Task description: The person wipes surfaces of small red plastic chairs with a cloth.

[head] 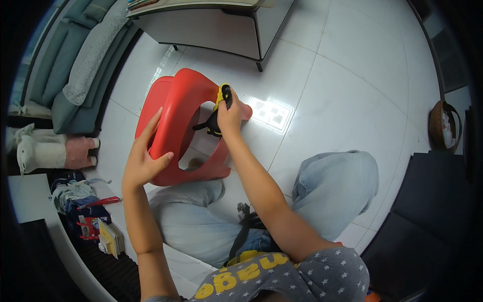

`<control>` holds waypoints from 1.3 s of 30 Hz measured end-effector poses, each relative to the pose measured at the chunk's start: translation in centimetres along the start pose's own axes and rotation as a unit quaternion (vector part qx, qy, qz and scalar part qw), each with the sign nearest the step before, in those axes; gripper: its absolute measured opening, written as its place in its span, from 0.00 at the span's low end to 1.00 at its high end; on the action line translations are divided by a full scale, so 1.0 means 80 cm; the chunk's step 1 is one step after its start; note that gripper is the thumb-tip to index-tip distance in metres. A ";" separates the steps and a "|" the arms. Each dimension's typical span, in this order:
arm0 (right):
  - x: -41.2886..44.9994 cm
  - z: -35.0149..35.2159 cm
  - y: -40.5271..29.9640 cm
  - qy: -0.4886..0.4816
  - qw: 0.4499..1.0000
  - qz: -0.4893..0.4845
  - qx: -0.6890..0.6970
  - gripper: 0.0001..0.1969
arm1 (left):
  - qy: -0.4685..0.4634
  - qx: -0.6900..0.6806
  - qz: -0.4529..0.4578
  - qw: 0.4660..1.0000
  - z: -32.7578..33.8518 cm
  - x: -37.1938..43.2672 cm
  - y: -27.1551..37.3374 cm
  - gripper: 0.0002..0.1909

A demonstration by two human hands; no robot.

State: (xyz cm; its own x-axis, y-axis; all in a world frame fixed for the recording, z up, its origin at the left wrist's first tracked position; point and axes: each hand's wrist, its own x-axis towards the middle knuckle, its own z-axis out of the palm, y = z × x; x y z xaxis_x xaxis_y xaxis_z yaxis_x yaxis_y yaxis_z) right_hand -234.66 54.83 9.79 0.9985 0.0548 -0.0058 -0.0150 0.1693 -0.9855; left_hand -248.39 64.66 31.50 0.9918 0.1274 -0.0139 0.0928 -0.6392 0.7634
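A red plastic child's chair lies tipped over on the floor before me, its open frame facing me. My left hand holds the chair's near left edge, with the thumb on the front face and the fingers spread along the side. In my right hand is a yellow-and-black hand tool, its exact kind partly hidden by my fingers. The tool is at the right side of the chair's opening. A dark strap-like thing with a grey end lies between my legs.
Grey low table stands beyond the chair, and a green sofa is at the upper left. A plush animal stool, bags and books lie at left. A wicker basket and dark cabinet are at right.
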 end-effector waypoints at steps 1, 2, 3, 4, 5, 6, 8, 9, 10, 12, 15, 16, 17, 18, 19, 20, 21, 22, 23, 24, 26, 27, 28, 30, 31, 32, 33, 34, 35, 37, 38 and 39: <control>0.000 0.001 0.005 -0.005 1.000 0.003 -0.003 0.24 | 0.003 -0.003 -0.005 1.000 0.000 0.000 0.000 0.45; 0.001 0.001 0.010 0.003 1.000 0.019 -0.012 0.23 | 0.003 -0.002 -0.009 1.000 -0.001 0.000 0.000 0.45; 0.001 0.003 0.007 0.013 0.999 0.035 -0.018 0.23 | 0.003 0.001 -0.013 1.000 -0.003 0.001 0.000 0.46; 0.002 -0.001 0.005 0.002 0.996 0.090 -0.027 0.22 | 0.005 0.001 -0.017 1.000 -0.004 -0.001 -0.002 0.46; 0.002 -0.009 0.002 -0.009 0.989 0.145 -0.037 0.22 | 0.005 0.002 -0.023 1.000 -0.004 -0.004 -0.003 0.47; 0.001 -0.016 -0.007 -0.006 0.983 0.180 -0.039 0.21 | 0.006 0.002 -0.026 1.000 -0.003 -0.006 -0.005 0.47; 0.008 -0.025 0.068 0.023 0.989 0.142 -0.046 0.21 | 0.009 0.006 -0.026 1.000 -0.003 -0.006 -0.005 0.48; 0.011 -0.027 0.117 0.050 0.993 0.097 -0.049 0.21 | 0.013 0.007 -0.028 1.000 -0.003 -0.003 -0.007 0.49; 0.014 -0.029 0.152 0.054 0.990 0.126 -0.041 0.22 | 0.011 0.006 -0.029 0.999 -0.004 0.001 -0.009 0.49; 0.022 -0.034 0.177 0.065 0.982 0.172 -0.036 0.22 | 0.017 0.015 -0.035 0.999 -0.008 0.001 -0.010 0.49; 0.023 -0.029 0.189 0.077 0.970 0.228 -0.012 0.21 | 0.022 0.020 -0.035 0.999 -0.011 0.002 -0.009 0.49; 0.017 -0.026 0.174 0.067 0.969 0.236 0.001 0.22 | 0.020 0.029 -0.040 0.999 -0.014 0.002 -0.011 0.49; 0.012 -0.026 0.159 0.057 0.968 0.244 0.015 0.22 | 0.021 0.024 -0.045 0.998 -0.013 0.003 -0.018 0.49; 0.004 -0.026 0.137 0.019 0.966 0.257 0.006 0.23 | 0.024 0.027 -0.038 0.999 -0.014 0.004 -0.020 0.48; -0.011 -0.021 0.110 0.013 0.977 0.211 0.009 0.23 | 0.028 0.030 -0.031 0.999 -0.016 0.005 -0.023 0.48; -0.031 -0.014 0.077 0.016 0.986 0.161 0.041 0.23 | 0.030 0.030 -0.040 0.998 -0.016 0.007 -0.020 0.47; -0.051 -0.009 0.057 0.022 0.991 0.108 0.071 0.24 | 0.029 0.026 -0.042 0.998 -0.014 0.009 -0.020 0.47; -0.075 -0.002 0.054 0.032 0.997 0.052 0.046 0.26 | 0.030 0.022 -0.038 0.999 -0.013 0.012 -0.018 0.47; -0.097 0.005 0.050 0.041 0.999 -0.004 0.021 0.28 | 0.031 0.020 -0.035 0.999 -0.013 0.014 -0.017 0.46; -0.114 0.010 0.049 0.033 0.994 -0.093 -0.047 0.30 | 0.031 0.020 -0.035 0.999 -0.014 0.013 -0.018 0.46; -0.133 0.012 0.052 0.026 0.995 -0.083 -0.055 0.31 | 0.029 0.009 -0.037 0.999 -0.014 0.010 -0.023 0.46; -0.130 0.012 0.060 0.030 0.997 -0.071 -0.019 0.30 | 0.030 0.010 -0.035 0.999 -0.016 0.011 -0.022 0.46; -0.122 0.013 0.068 0.043 0.997 -0.067 0.008 0.30 | 0.026 0.005 -0.035 0.999 -0.015 0.010 -0.020 0.46; -0.088 0.020 0.084 0.072 0.995 -0.012 0.062 0.27 | 0.024 0.000 -0.035 0.999 -0.016 0.010 -0.018 0.46; -0.068 0.018 0.086 0.065 0.993 0.080 0.058 0.27 | 0.022 0.003 -0.034 0.999 -0.018 0.009 -0.020 0.46; -0.036 0.018 0.103 0.085 0.988 0.131 0.020 0.25 | 0.017 0.007 -0.032 0.999 -0.018 0.011 -0.017 0.45; -0.009 0.013 0.090 0.112 0.985 0.132 -0.021 0.18 | 0.017 0.001 -0.035 0.999 -0.017 0.013 -0.024 0.45; 0.020 0.007 0.102 0.086 0.988 0.132 -0.004 0.17 | 0.017 -0.003 -0.032 0.999 -0.018 0.016 -0.019 0.45; 0.040 0.006 0.124 0.075 0.991 0.106 0.009 0.16 | 0.018 -0.007 -0.028 0.999 -0.019 0.019 -0.011 0.45; 0.030 0.007 0.101 0.060 0.988 0.143 0.021 0.18 | 0.027 -0.035 -0.041 0.998 -0.016 0.018 -0.016 0.45; 0.017 0.008 0.102 0.056 0.988 0.142 0.016 0.18 | 0.030 -0.039 -0.037 0.998 -0.015 0.018 -0.018 0.45; -0.003 0.009 0.100 0.073 0.990 0.119 0.005 0.19 | 0.031 -0.040 -0.027 0.998 -0.015 0.020 -0.017 0.45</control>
State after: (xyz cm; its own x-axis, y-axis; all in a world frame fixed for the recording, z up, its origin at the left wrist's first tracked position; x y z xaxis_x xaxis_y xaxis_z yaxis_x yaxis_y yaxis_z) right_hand -235.10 56.87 2.04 0.9639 -0.0478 -0.2620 -0.2500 0.1775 -0.9518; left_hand -247.01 66.61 31.22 0.9776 0.2094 -0.0187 0.1370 -0.5671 0.8122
